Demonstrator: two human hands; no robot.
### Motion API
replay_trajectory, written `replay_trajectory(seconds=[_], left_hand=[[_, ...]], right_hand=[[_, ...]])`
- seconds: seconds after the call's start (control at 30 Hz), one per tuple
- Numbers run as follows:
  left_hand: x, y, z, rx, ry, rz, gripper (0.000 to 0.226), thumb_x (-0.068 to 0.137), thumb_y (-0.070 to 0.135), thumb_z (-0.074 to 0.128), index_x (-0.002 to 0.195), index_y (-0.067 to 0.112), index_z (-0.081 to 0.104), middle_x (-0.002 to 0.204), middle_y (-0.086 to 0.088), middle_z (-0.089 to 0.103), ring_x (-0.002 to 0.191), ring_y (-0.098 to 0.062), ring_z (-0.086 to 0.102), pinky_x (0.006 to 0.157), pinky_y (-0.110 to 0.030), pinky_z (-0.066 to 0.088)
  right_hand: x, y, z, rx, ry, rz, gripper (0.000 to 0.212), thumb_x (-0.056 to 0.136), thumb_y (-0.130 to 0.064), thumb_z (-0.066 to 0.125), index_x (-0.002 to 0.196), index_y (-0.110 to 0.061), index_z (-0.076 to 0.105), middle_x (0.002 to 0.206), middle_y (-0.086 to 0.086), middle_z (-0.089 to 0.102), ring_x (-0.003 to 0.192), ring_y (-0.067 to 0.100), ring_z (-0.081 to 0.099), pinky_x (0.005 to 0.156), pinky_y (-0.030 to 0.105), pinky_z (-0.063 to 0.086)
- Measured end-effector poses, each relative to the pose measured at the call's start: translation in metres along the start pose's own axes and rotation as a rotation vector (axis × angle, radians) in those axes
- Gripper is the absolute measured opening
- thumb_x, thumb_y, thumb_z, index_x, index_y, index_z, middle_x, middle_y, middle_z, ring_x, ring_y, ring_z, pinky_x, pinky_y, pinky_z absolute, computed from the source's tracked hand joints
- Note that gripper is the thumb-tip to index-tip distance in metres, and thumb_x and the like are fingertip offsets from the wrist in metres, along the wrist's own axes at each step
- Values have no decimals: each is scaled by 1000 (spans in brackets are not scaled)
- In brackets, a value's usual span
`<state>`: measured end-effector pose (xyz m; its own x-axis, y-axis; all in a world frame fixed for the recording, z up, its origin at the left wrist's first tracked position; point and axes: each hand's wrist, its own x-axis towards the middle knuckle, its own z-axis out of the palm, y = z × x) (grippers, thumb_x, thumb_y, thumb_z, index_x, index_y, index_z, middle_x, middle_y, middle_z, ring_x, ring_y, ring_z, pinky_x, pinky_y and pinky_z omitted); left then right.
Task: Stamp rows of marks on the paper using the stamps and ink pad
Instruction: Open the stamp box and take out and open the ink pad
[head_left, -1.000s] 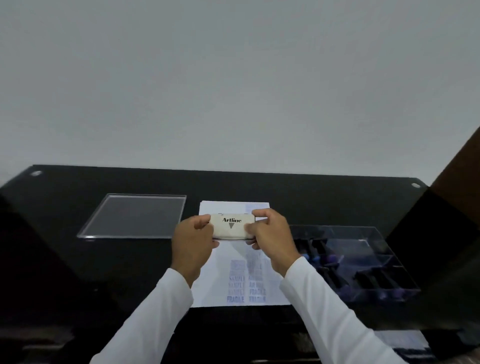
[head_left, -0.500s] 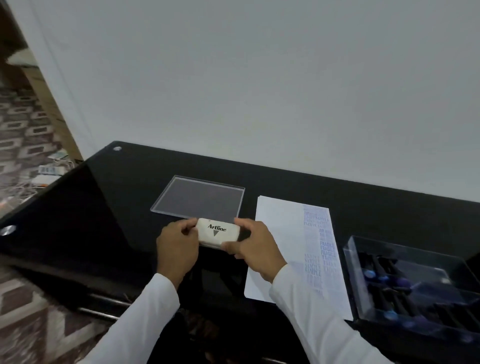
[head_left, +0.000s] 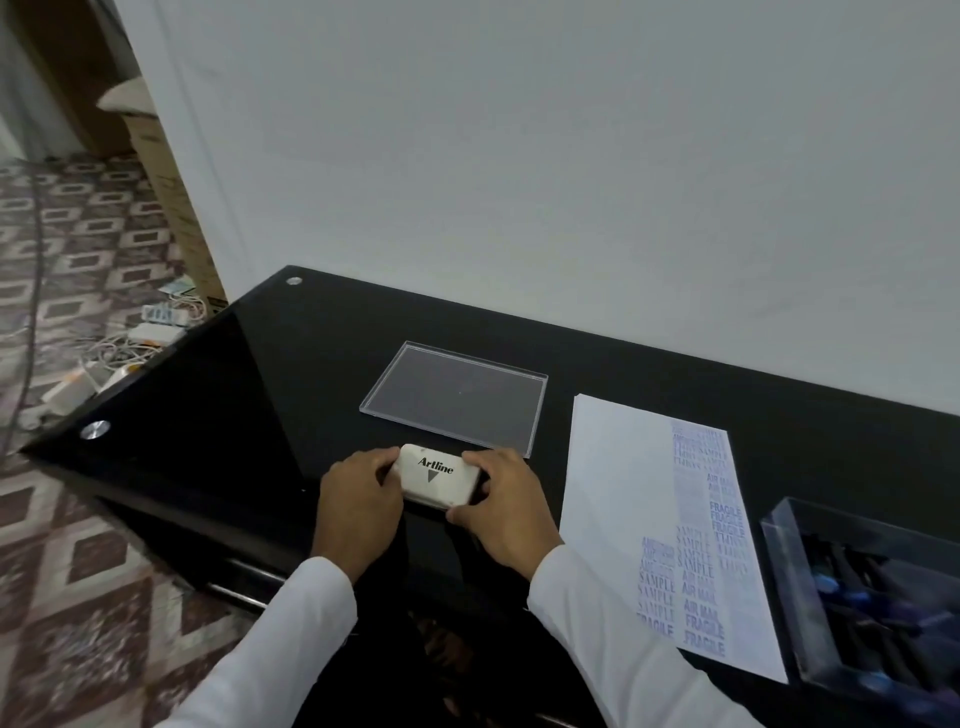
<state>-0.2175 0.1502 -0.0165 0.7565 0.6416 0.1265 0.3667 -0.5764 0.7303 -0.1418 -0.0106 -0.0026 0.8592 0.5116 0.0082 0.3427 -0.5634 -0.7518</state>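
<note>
A closed cream ink pad (head_left: 438, 475) with black "Artline" lettering lies on the black glass table (head_left: 249, 395), left of the paper. My left hand (head_left: 358, 506) grips its left end and my right hand (head_left: 501, 506) grips its right end and front corner. The white paper (head_left: 618, 499) carries several rows of blue stamped words along its right half. A clear plastic box (head_left: 779, 540) at the right edge holds several dark stamps (head_left: 878, 608) with blue parts.
The clear flat lid (head_left: 457, 397) lies just behind the ink pad. The table's left corner and front edge are close to my hands. Patterned floor with cables and adapters (head_left: 130, 343) lies beyond the left edge. A white wall backs the table.
Both hands carried the ink pad from above the paper leftward and lowered it onto the table in front of the clear lid. The view turned left.
</note>
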Motion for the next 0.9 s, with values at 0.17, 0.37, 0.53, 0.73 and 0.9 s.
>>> replay_trajectory(seconds=[0.17,0.37,0.53,0.73,0.9], left_hand=[[-2,-7,0,28,-4,25,29,97,17,61,125,17,69,118,-2,69,110,-24,61,101,-39,48],[-8,-19,-5,-55,-6,64,36,94,13,67,130,16,65,119,3,67,108,-14,60,96,-27,48],[-12,-24,-7,-27,-39,107,51,86,6,74,134,19,62,111,17,58,109,-9,56,87,-8,37],[-11,-24,-6,-35,-38,103,55,84,7,77,135,20,60,113,11,61,109,-10,55,84,-6,36],[-11,-23,-5,-71,-34,97,56,84,7,77,136,17,60,117,7,64,110,-11,56,95,-18,42]], right_hand=[[4,3,6,-58,16,-17,73,71,-25,88,136,-23,56,129,-7,52,123,13,43,107,32,43],[3,6,6,-50,-6,-13,77,71,-28,88,139,-24,54,130,-9,44,122,13,43,108,31,43],[2,10,4,-40,-6,-20,74,72,-31,87,138,-25,55,126,-11,46,117,14,48,105,34,45],[1,10,4,-51,0,-35,72,74,-32,86,138,-23,55,126,-10,48,115,14,49,104,33,45],[2,8,-1,-35,5,-37,68,73,-32,87,134,-21,58,125,-8,54,108,12,53,95,21,45]])
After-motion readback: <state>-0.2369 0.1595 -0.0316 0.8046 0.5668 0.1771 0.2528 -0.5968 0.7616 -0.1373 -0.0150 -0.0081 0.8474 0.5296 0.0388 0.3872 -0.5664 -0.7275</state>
